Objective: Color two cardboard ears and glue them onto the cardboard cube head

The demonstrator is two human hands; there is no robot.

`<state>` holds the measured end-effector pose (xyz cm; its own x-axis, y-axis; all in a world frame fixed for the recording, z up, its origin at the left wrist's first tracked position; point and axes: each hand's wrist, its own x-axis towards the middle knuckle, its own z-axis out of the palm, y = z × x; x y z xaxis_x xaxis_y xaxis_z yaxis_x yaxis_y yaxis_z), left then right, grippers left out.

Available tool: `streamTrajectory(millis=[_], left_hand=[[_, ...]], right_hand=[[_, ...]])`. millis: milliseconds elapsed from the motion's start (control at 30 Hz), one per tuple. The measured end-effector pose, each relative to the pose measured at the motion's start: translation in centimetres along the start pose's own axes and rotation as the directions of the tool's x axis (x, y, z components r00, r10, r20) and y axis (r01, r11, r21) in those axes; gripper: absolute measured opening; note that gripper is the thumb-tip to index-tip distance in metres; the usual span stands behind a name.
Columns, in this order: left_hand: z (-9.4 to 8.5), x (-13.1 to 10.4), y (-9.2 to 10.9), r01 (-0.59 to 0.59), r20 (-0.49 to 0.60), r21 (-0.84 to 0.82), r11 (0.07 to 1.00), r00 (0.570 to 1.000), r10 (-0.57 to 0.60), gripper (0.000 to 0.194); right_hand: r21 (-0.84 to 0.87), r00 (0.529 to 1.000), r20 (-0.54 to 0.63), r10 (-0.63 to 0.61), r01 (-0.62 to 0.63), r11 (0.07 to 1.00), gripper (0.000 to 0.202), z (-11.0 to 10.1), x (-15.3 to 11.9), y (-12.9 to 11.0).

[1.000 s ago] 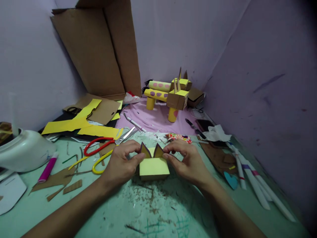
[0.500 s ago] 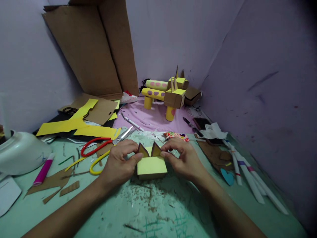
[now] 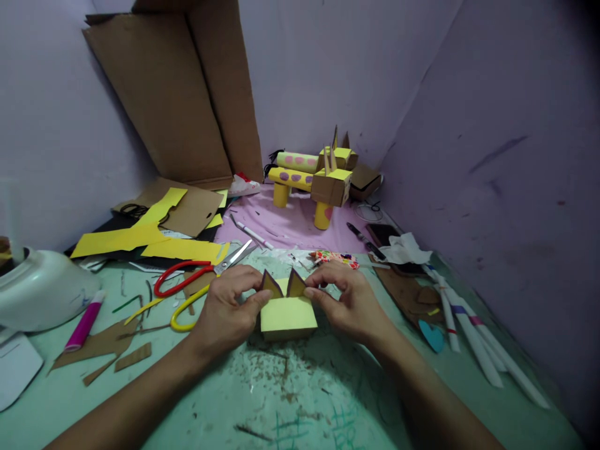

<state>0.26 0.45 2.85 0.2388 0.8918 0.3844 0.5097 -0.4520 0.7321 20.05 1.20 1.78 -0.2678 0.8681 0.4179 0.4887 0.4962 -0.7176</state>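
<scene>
A small cardboard box with a pale yellow top sits on the green table in front of me. Two pointed cardboard ears stand up from it. My left hand pinches the left ear between thumb and fingers. The right ear is pinched the same way by my right hand. Scissors with one red and one yellow handle lie just beyond my left hand, partly hidden by it.
Two yellow cardboard animals stand on pink cloth at the back. Yellow paper strips, cardboard scraps and a purple glue stick lie left, near a white pot. Rolled white paper tubes and a blue heart lie right.
Both hands keep their pinch on the ears, and the box stays in place. The whole view has shifted very slightly.
</scene>
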Motion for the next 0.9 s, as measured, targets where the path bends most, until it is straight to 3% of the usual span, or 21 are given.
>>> streamTrajectory(millis=[100,133,267,367,433,533,700,800,900], left_hand=[[-0.8,-0.1,-0.3,0.033,0.03,0.005,0.999,0.999,-0.033,0.013],[-1.2,-0.2,-0.5,0.058,0.052,-0.004,0.998,0.997,-0.058,0.011],[-2.8,-1.1,-1.3,0.214,0.238,-0.058,0.975,0.952,-0.194,0.089],[-2.7,-1.8,-1.6,0.299,0.345,-0.063,0.952,0.902,-0.26,0.111],[-2.0,-1.9,-1.5,0.329,0.358,-0.085,0.94,0.891,-0.28,0.101],[-1.3,-1.5,-1.4,0.337,0.361,-0.189,0.922,0.897,-0.254,0.079],[-1.4,-0.9,-1.4,0.399,0.358,-0.484,0.779,0.903,-0.24,0.07],[-1.4,-1.0,-1.3,0.422,0.402,-0.541,0.727,0.89,-0.216,0.066],[-1.3,-1.1,-1.3,0.416,0.399,-0.557,0.719,0.893,-0.208,0.065]], right_hand=[[0.093,0.997,0.028,0.068,-0.071,0.993,0.006,-0.7,0.0,-0.1],[0.126,0.995,0.04,0.094,-0.099,0.987,0.017,-1.1,0.0,-0.1],[0.143,0.966,0.205,0.154,-0.186,0.972,0.084,-2.5,-0.5,0.0],[0.069,0.892,0.411,0.189,-0.237,0.969,0.111,-2.3,-1.1,0.2],[0.063,0.867,0.451,0.212,-0.268,0.961,0.113,-1.5,-1.2,0.3],[0.216,0.881,0.4,0.253,-0.359,0.908,0.107,-0.6,-1.1,0.3],[0.544,0.835,0.413,0.363,-0.546,0.637,0.101,-0.3,-0.7,0.0],[0.602,0.831,0.409,0.377,-0.557,0.573,0.095,0.0,-0.8,0.0],[0.637,0.863,0.392,0.32,-0.505,0.582,0.078,0.3,-0.8,0.0]])
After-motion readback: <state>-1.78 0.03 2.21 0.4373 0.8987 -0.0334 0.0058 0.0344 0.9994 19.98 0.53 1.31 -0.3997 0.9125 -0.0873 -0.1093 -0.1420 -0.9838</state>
